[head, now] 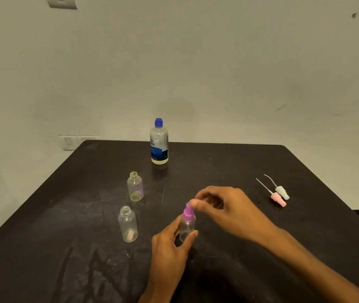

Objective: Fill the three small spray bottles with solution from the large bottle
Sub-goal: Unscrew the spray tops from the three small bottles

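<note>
On black tabletop [239, 248]: three small clear spray bottles. Two stand uncapped at left, far one [135, 186], near one [128, 224]. Third bottle [187, 225] upright near centre, left hand [169, 246] gripping its body, right hand [220, 204] pinching its purple spray cap [188, 211]. One large bottle [159, 142], blue cap on, upright near far edge. Two loose spray heads at right, lying touching: pink one [278, 199], white one [282, 192].
</note>
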